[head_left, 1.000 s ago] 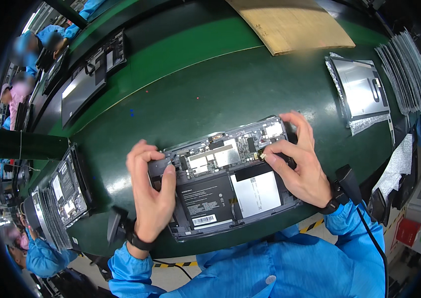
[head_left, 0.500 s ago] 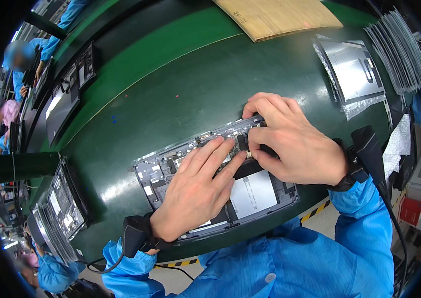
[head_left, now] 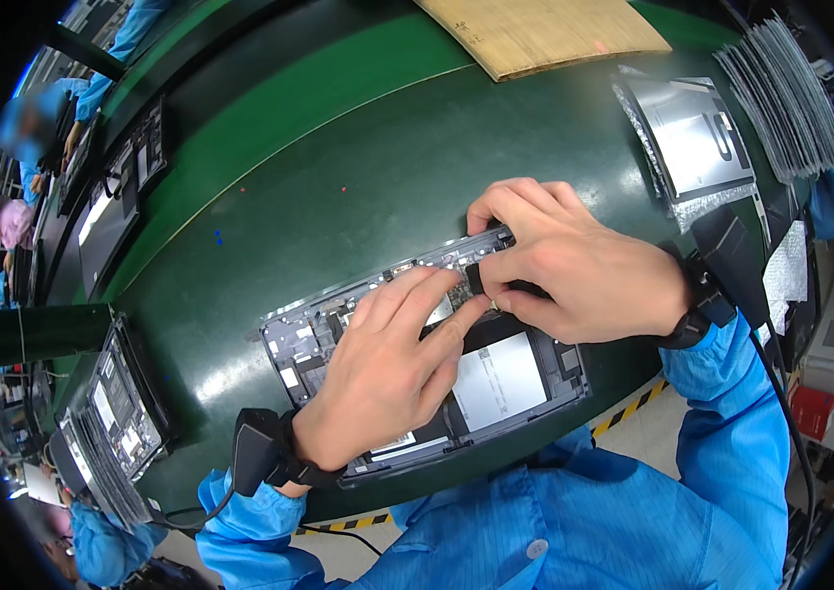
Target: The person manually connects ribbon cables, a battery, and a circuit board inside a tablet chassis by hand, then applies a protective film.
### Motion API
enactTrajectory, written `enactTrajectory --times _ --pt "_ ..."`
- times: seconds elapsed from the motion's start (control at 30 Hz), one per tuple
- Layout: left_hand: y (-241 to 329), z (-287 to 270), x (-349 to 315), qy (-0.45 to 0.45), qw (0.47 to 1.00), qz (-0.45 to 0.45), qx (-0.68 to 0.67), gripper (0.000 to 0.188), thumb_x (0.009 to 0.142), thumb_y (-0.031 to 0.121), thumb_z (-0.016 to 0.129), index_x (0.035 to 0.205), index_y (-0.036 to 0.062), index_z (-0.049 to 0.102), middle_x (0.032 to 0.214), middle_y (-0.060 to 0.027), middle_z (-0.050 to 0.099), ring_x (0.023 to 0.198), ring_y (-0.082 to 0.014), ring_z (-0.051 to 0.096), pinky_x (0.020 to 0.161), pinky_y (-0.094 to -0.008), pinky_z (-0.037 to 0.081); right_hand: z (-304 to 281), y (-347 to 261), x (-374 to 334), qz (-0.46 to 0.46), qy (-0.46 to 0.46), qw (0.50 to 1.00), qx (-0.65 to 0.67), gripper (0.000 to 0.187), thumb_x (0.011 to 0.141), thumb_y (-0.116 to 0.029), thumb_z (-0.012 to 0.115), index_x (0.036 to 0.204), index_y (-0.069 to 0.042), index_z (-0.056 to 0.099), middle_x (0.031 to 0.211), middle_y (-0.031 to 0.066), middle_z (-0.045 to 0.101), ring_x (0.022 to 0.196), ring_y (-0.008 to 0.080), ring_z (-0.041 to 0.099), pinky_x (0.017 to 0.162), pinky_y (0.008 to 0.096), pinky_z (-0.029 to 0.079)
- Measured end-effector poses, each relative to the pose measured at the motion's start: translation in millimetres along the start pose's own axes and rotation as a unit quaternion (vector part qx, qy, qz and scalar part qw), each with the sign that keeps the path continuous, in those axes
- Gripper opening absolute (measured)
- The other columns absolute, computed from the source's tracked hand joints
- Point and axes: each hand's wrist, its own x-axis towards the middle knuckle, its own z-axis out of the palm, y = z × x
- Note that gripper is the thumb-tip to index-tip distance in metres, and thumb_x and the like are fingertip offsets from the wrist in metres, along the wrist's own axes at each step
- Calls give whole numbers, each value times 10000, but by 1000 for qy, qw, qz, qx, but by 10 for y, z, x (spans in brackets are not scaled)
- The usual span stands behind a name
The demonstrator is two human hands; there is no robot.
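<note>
An opened laptop base (head_left: pixel 291 339) lies on the green bench in front of me, its inside facing up. My left hand (head_left: pixel 378 364) rests over its middle with the fingers stretched out. The left index fingertip is close to my right thumb, above the circuit board (head_left: pixel 461 291). At the laptop's far right part my right hand (head_left: pixel 560 270) is closed, index finger and thumb pinched together. A small black strip (head_left: pixel 474 279) shows beside that pinch; whatever is between the fingertips is hidden. A silver-white battery (head_left: pixel 501 377) sits in the near half of the base.
A silver panel (head_left: pixel 697 138) lies on bubble wrap at the far right, beside a stack of thin grey sheets (head_left: pixel 781 103). Cardboard (head_left: pixel 545 34) is at the back. Other opened laptop bases (head_left: pixel 127 403) stand at left. Co-workers in blue are beyond the bench.
My right hand's fingers have shifted slightly left and closed in on the board. The left index finger stays near them. The laptop has barely moved.
</note>
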Motion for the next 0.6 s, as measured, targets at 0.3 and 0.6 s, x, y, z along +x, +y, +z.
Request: enactTrajectory --times 0.3,0.6 --pt "51 25 76 2 993 39 108 553 795 96 720 1345 95 666 1345 -139 571 1256 -332 547 1019 -462 470 74 -106 -77 66 37 997 -8 129 816 -64 727 812 -37 601 1266 155 538 1278 345 471 1018 442 386" --pt "48 29 148 6 987 78 143 525 826 148 733 1328 24 642 1295 -147 582 1235 -322 550 1018 -430 480 40 26 -83 81 16 997 9 137 813 -76 740 830 -56 605 1291 161 529 1268 351 471 1024 434 380"
